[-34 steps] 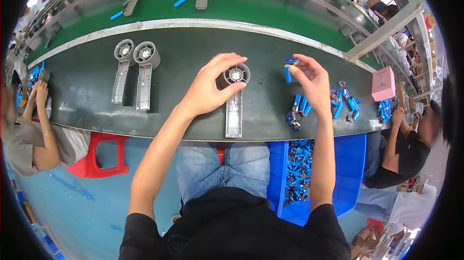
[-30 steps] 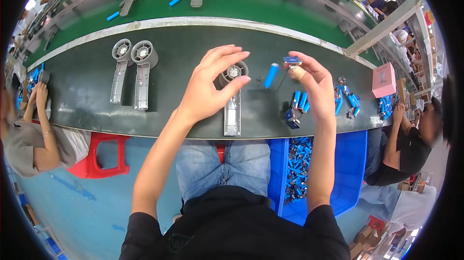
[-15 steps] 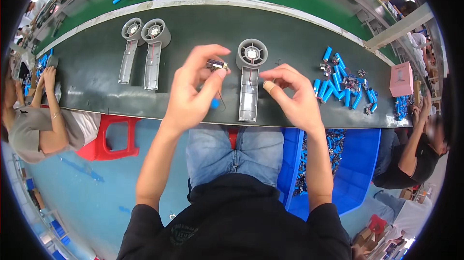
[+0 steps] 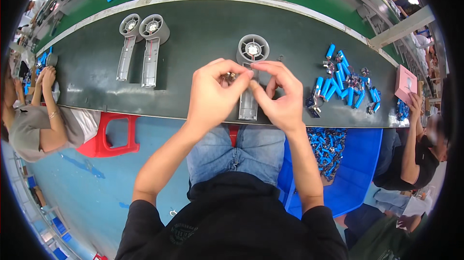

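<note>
My left hand is closed around a small circuit board, mostly hidden by the fingers. Its thumb and fingertips meet those of my right hand over the handle of a grey handheld fan housing. The right thumb and forefinger are drawn close together; whatever lies between them is too small to make out. Straight in front of me, the housing lies with its round fan end away from me. Its open trough handle points toward me, partly covered by my hands.
Two more grey fan housings lie to the left. At the right, blue cylindrical batteries with circuit boards are heaped near a pink box, which a co-worker's hand touches. A blue bin holding many batteries stands below the table edge.
My left hand has moved right with the circuit board, and my right hand has moved left, so their fingertips now meet above the handle. At the right, a co-worker's hand has reached the pink box.
</note>
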